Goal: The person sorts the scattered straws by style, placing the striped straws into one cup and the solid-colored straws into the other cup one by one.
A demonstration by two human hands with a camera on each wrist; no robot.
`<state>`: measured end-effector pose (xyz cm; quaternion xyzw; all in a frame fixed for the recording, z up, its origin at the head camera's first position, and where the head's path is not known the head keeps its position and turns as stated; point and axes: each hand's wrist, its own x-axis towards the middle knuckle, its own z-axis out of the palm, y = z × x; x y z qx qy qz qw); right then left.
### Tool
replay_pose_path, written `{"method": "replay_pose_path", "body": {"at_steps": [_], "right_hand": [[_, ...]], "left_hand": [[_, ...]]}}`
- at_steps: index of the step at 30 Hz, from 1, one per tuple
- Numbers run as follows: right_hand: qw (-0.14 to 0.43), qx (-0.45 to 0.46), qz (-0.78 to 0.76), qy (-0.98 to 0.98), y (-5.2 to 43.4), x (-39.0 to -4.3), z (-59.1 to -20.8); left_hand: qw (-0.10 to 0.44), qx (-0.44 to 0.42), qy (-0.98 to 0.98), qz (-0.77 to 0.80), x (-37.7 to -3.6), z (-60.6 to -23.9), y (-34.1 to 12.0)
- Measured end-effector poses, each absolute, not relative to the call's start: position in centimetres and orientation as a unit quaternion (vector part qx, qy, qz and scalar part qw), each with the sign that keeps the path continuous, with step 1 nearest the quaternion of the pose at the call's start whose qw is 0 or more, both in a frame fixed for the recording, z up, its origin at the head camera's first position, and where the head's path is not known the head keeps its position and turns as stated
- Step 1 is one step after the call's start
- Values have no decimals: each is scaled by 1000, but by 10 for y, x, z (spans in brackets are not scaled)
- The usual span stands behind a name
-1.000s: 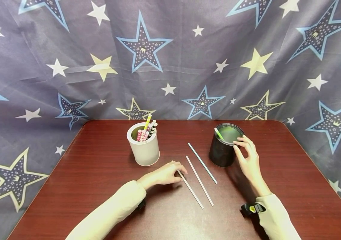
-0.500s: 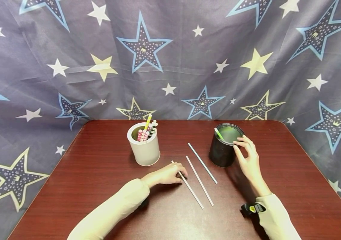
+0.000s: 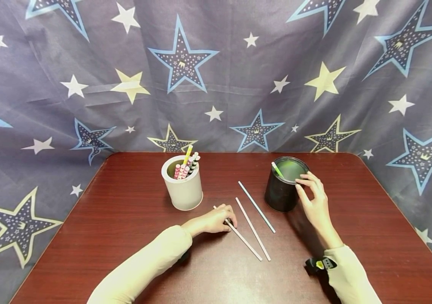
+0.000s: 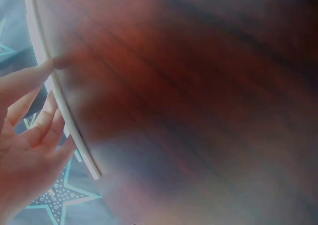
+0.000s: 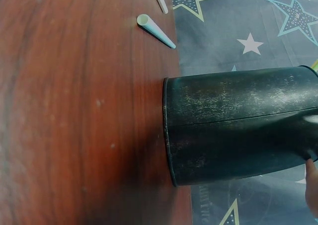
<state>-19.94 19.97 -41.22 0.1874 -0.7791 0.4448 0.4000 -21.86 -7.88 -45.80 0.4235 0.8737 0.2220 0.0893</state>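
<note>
My left hand (image 3: 216,219) pinches a thin white straw (image 3: 244,240) over the table; in the left wrist view, the thumb and fingertips meet along this straw (image 4: 64,103). Just right of it lie a pale pinkish straw (image 3: 253,230) and a light blue straw (image 3: 256,207), both slanting the same way. My right hand (image 3: 315,202) holds the rim of an upright black can (image 3: 281,196), thumb on the near side. A green straw (image 3: 277,169) leans inside that can. In the right wrist view, a fingertip touches the wall of the can (image 5: 238,125) near its mouth.
Left of centre stands a white can (image 3: 183,194) with several yellow, pink and black patterned straws (image 3: 185,166). The dark red wooden table (image 3: 98,236) ends at a grey star-patterned curtain (image 3: 231,76) behind.
The white straw in my left hand has turned slightly, its near end shifting right and away, its far end left. The right hand and black can have stayed still.
</note>
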Motion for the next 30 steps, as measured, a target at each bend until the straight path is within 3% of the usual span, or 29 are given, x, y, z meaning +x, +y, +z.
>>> {"method": "replay_pose_path", "body": {"at_steps": [23, 30], "right_hand": [[404, 185, 445, -777, 198, -198, -412], [398, 185, 446, -780, 199, -199, -413]], "left_hand": [[52, 463, 864, 191, -226, -464, -80], [33, 431, 875, 220, -224, -458, -82]]}}
